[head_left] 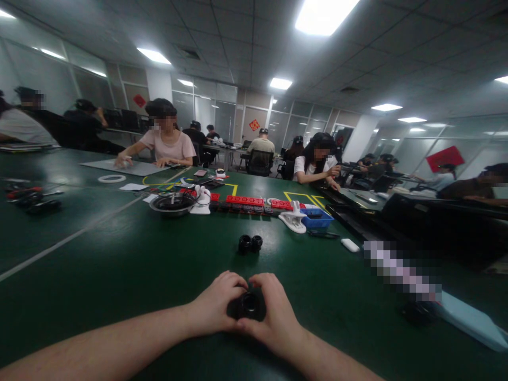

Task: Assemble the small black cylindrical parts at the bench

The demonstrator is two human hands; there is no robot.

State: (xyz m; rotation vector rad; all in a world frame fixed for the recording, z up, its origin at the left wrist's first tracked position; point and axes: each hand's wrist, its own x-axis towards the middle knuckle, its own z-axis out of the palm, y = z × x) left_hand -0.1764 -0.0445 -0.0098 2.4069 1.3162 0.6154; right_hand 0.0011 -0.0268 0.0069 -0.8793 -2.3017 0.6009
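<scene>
Both of my hands meet low in the middle of the green table (pixel 119 254). Together they grip a small black round part (pixel 247 306) with a hollow centre. My left hand (pixel 216 304) wraps its fingers over the part's left side. My right hand (pixel 273 312) curls round its right side, thumb by the rim. A short way beyond my hands, two more black ring-shaped parts (pixel 250 243) sit side by side on the table.
Farther back stand a metal bowl (pixel 171 204), a row of red blocks (pixel 257 203), a white clip (pixel 293 218) and a blue tray (pixel 316 218). A small white item (pixel 350 245) lies at right. Several people sit at the far tables.
</scene>
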